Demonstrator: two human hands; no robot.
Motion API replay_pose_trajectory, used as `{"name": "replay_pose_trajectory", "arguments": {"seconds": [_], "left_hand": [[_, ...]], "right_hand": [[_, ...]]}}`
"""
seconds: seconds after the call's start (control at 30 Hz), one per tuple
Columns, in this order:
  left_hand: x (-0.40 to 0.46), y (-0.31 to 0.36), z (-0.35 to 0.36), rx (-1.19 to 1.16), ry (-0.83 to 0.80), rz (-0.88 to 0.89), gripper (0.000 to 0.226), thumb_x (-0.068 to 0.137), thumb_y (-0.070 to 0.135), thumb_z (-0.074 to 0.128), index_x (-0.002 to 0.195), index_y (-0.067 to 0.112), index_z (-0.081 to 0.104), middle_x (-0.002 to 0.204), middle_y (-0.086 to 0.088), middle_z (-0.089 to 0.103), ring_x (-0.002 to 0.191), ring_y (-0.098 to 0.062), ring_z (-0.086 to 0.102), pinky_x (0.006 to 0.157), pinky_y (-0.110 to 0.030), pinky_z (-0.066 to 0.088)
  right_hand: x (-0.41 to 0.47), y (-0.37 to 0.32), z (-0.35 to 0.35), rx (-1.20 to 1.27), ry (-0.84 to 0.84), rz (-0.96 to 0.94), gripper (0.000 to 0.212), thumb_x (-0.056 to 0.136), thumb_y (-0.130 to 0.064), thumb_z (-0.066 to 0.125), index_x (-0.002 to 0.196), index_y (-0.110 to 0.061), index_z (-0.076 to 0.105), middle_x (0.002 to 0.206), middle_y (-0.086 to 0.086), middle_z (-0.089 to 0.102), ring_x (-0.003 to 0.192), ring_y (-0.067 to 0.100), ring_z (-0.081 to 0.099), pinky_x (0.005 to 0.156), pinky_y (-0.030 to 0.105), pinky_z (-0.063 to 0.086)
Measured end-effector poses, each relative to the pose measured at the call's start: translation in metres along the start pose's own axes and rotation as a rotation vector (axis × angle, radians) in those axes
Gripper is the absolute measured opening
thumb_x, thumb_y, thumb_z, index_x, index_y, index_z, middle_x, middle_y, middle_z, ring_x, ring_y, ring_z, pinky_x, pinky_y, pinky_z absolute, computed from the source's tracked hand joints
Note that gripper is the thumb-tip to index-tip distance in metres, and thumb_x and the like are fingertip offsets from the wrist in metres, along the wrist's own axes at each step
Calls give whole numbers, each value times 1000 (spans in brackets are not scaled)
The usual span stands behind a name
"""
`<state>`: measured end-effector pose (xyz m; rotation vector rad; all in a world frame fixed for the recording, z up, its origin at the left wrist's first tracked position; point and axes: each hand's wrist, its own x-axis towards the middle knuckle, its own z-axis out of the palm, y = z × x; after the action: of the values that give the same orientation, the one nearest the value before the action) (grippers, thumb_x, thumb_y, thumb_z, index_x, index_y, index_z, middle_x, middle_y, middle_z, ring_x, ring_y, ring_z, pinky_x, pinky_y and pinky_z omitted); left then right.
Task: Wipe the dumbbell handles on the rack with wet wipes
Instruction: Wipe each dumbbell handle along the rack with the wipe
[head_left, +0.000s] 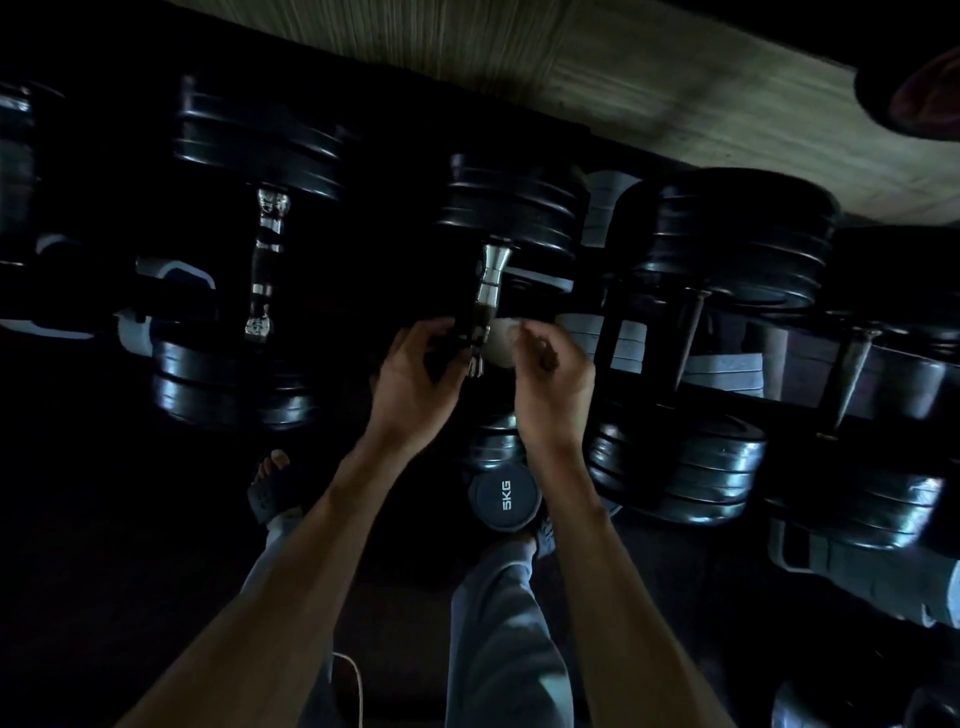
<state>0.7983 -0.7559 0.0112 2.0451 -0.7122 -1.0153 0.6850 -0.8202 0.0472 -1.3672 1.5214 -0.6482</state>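
Between the two raised hands, at the middle of the dark rack, runs the chrome handle (485, 306) of a black plate-loaded dumbbell, its long axis pointing away from the person, from the near plates up to the far plates (511, 208). Both hands flank its near end. The left hand (415, 371) curls round something dark beside the handle; whether it grips the bar itself I cannot tell. The right hand (550, 369) pinches a small pale wet wipe (501, 345) just right of the handle. The right hand looks nearer for the wipe, so the stroke should run lengthwise along the bar. A second chrome-handled dumbbell (266, 265) lies parallel toward the rack's left end.
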Motion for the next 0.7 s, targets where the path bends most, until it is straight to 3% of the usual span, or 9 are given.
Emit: {"name": "replay_pose_trajectory", "arguments": {"seconds": [0.13,0.2,0.33,0.5,0.6,0.7], "left_hand": [[12,27,-18,-128,-333,22,41,89,23,71,128,16,62,115,-2,70,105,-10,66,97,-31,52],[11,39,-18,-194,-376,20,33,92,14,69,124,6,65,106,-7,71,91,-5,66,82,-14,51],[14,40,-19,-266,-223,-42,14,89,17,71,99,8,69,82,3,68,68,6,60,64,-8,44],[39,36,-15,-101,225,-73,13,96,19,59,103,8,58,83,2,64,60,-2,56,46,-9,42],[59,48,3,47,146,-31,13,98,16,54,89,8,57,76,2,58,55,0,51,46,-6,36],[78,58,19,-52,40,-124,23,101,18,52,78,12,55,66,5,48,46,1,42,42,-9,30]], "right_hand": [[-8,5,1,218,36,78,12,99,-11,62,103,-12,72,86,-10,73,83,1,69,72,15,50],[-7,6,4,225,54,70,11,100,-13,62,104,-13,72,88,-6,73,84,6,69,74,19,52],[-6,13,12,117,80,30,16,101,-16,59,112,-13,70,99,-5,73,92,5,68,80,22,54],[-27,32,35,-164,176,-96,32,100,-31,45,108,-14,72,100,-1,72,97,17,64,87,44,54],[-28,32,38,-205,228,-121,35,99,-32,42,101,-14,73,95,0,73,93,18,64,83,46,54],[-29,30,36,-201,226,-160,32,99,-28,44,96,-13,72,91,0,72,90,16,63,80,44,55]]}}
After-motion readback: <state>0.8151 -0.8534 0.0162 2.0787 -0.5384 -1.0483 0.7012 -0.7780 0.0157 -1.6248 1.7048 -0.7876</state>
